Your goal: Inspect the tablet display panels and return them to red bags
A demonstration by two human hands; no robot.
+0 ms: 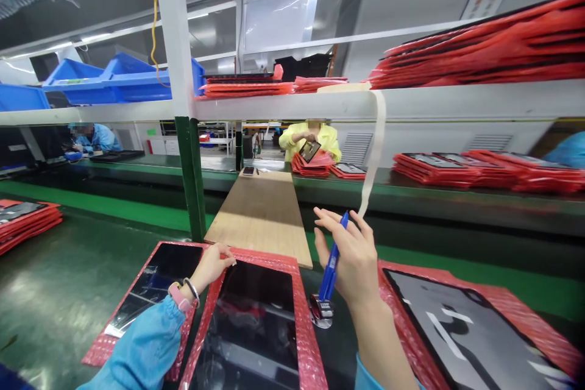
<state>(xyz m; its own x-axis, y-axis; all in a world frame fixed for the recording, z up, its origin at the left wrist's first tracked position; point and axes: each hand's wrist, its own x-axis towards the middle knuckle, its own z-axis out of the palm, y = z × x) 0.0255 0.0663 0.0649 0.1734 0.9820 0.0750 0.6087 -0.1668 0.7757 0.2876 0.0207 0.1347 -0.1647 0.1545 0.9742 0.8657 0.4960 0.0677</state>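
Note:
My left hand (211, 266) rests with curled fingers on the top edge of a red bubble-wrap sleeve (305, 341) that holds a dark glossy screen panel (249, 329). My right hand (351, 253) is raised above the bench and grips a blue-handled tool (329, 271) whose metal head points down near the bench. Its fingers also touch the lower end of a white tape strip (375, 152) that hangs from the shelf above. A second sleeved panel (150, 292) lies to the left, and a third (461, 329) lies to the right.
A wooden board (262, 213) bridges to the green conveyor (411, 186). Stacks of red sleeves (479, 170) lie on the far bench and upper shelf (484, 49). Blue bins (114, 76) sit up left. A person in yellow (311, 137) and one in blue (94, 137) work opposite. A white-green post (189, 183) stands ahead.

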